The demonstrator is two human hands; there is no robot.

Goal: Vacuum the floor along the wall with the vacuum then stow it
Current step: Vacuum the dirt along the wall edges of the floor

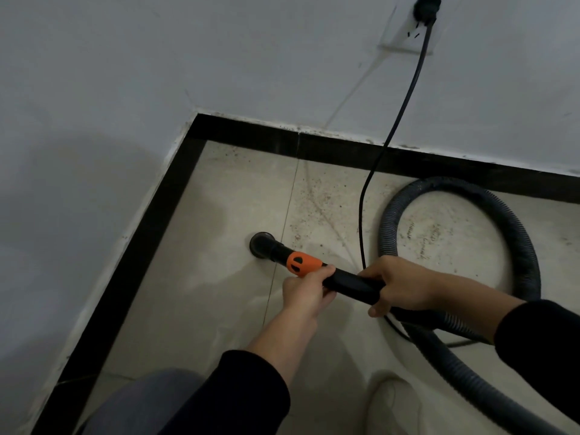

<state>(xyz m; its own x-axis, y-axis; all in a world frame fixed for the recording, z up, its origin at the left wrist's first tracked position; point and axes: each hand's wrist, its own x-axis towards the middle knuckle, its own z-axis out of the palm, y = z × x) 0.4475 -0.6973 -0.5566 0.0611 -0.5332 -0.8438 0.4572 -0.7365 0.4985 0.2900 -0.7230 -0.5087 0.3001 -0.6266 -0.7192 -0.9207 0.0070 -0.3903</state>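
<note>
Dark-sleeved left grip [306, 290] and right grip [405, 288] both clasp the vacuum wand [348, 282], whose hose [514, 233] runs off-frame.

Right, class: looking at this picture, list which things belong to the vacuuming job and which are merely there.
Belongs to the job: nozzle; wand, held by left hand and right hand; ribbed hose; power cord; plug; wall socket; dirt specks on the floor.

Merely there: black skirting; white shoe; grey trouser knee.

Black wand [351, 282], orange collar [303, 263], ribbed hose [389, 215] perhaps dark grey, speckled beige floor [219, 215].
</note>
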